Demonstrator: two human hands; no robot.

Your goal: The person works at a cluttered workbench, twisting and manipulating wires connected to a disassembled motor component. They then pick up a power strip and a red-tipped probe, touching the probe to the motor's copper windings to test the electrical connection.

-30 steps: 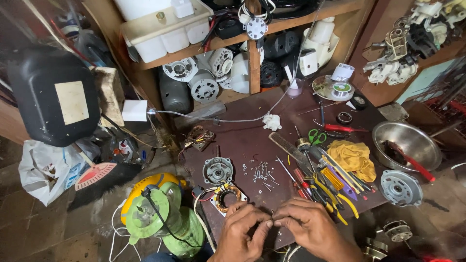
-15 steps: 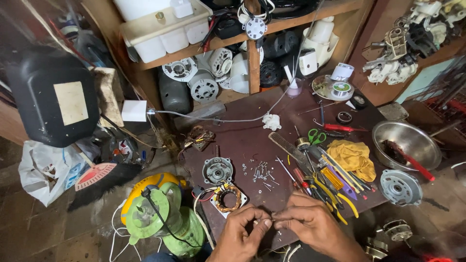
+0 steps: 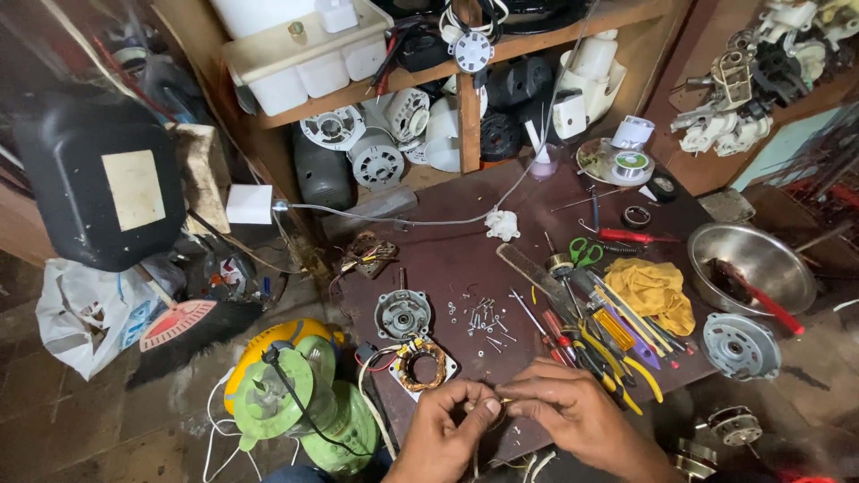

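Note:
My left hand (image 3: 452, 427) and my right hand (image 3: 573, 413) meet at the near edge of a dark brown work board (image 3: 465, 259). Their fingertips pinch a thin wire end (image 3: 504, 402) between them. Just left of the hands lies a motor stator (image 3: 421, 365) with copper windings and red, yellow and white leads. Behind it sits a grey round motor end cap (image 3: 403, 313). Several small screws (image 3: 479, 317) are scattered on the board above the hands.
Screwdrivers and yellow-handled pliers (image 3: 617, 358) lie right of my hands, beside a yellow cloth (image 3: 651, 293), green scissors (image 3: 586, 252), a steel bowl (image 3: 747, 264) and a grey motor cover (image 3: 740, 345). A green and yellow appliance base (image 3: 291, 402) stands at lower left. Shelves of motor parts (image 3: 420, 125) are behind.
Both hands have drawn closer together and shifted slightly, with the fingertips now pinched on the wire. Nothing else on the board has moved.

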